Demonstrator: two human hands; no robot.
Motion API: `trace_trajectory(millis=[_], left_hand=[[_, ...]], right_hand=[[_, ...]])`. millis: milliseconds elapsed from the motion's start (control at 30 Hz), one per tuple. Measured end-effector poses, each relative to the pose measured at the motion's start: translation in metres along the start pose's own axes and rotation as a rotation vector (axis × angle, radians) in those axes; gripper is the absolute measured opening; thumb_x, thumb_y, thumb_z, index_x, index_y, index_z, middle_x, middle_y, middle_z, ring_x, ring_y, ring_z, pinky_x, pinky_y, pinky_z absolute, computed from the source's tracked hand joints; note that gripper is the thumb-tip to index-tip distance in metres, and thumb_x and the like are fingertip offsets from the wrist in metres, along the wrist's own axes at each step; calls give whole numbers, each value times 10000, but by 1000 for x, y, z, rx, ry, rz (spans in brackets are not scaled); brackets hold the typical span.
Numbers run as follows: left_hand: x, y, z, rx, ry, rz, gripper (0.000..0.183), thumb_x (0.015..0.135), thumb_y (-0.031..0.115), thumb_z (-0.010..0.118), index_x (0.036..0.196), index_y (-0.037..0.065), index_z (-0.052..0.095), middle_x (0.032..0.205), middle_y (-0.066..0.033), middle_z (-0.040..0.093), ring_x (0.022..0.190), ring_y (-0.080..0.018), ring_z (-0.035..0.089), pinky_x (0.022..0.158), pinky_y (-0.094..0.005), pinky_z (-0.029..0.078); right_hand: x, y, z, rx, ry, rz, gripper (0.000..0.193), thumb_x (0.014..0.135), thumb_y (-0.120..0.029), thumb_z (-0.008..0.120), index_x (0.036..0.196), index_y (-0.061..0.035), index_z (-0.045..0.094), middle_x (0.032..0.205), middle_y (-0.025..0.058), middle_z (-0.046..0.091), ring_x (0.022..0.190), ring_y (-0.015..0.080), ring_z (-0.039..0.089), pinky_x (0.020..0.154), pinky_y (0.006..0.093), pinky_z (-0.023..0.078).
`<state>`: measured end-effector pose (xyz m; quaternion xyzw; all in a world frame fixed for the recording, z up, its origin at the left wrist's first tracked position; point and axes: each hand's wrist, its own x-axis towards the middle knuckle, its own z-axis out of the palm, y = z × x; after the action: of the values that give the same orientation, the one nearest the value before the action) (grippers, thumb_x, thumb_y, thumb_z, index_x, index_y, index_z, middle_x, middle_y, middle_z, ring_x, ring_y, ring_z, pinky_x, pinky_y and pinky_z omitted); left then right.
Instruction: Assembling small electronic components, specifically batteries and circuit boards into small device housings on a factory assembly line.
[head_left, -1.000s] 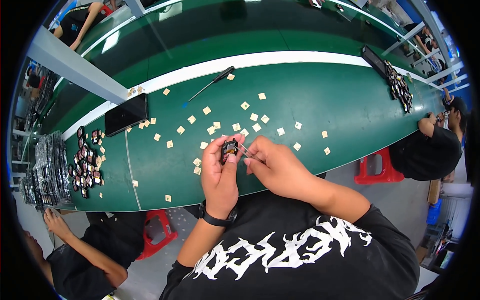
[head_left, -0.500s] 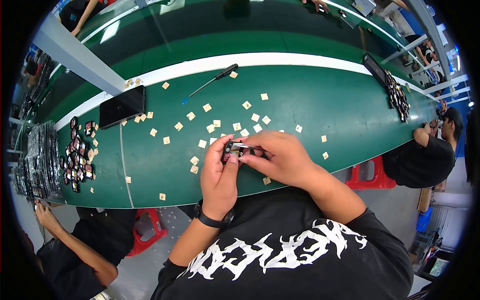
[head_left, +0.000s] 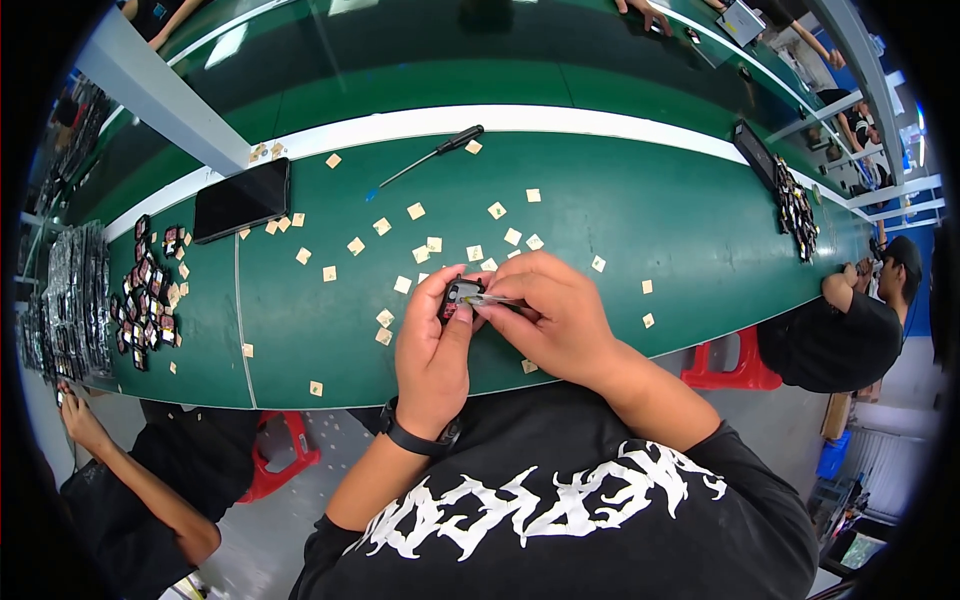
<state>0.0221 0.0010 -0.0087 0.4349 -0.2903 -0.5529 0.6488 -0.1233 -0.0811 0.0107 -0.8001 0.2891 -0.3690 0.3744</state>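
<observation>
At near edge of bench [head_left: 310, 330]: left grip [head_left: 430, 362] clasps black device [head_left: 457, 291]; right grip [head_left: 560, 322] pinches tweezers [head_left: 489, 299]; brace device, press lightly

From where I stand, a long green table [head_left: 290, 330] runs left to right, a thin pale seam crossing it left of centre. Small cream squares [head_left: 416, 211] are strewn over the middle, a couple more off to the right. Toward the far edge lies a dark-handled screwdriver [head_left: 445, 147]; farther left, a flat black slab [head_left: 242, 200]. A heap of little black units [head_left: 148, 300] sits left, beside stacked shiny trays [head_left: 75, 300]. Far right, more dark parts [head_left: 797, 215] are piled.
</observation>
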Motion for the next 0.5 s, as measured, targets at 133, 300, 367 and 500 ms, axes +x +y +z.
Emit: trace_trajectory(millis=[133,300,367,500], left_hand=[[0,-1,0,-24,18,-12,373,1048,9,447,1421,19,454,1300,-110,603,1156,-165,609,1024,-353,521],[-1,2,1,-19,23,-29,356,1052,12,441,1407,21,465,1299,-116,610,1140,-162,619,1001,-349,537],[0,1,0,-13,33,-26,334,1049,-10,439,1380,-16,484,1289,-139,609,1135,-178,642,982,-325,560],[1,3,2,27,54,-36,312,1041,-27,437,1347,-18,496,1255,-140,625,1110,-179,653,961,-321,574]], right_hand=[[2,-7,-6,110,-26,159,207,828,56,777,1020,12,711,1020,77,662,710,71,613,570,210,468],[3,-12,-11,112,-57,234,173,829,33,784,992,21,724,985,65,665,691,67,589,570,220,453],[4,-14,-12,108,-67,251,174,838,13,779,1007,12,738,966,71,669,700,99,617,578,244,481],[5,-15,-10,81,-40,236,166,809,19,807,969,14,766,909,75,683,702,111,635,576,245,482]])
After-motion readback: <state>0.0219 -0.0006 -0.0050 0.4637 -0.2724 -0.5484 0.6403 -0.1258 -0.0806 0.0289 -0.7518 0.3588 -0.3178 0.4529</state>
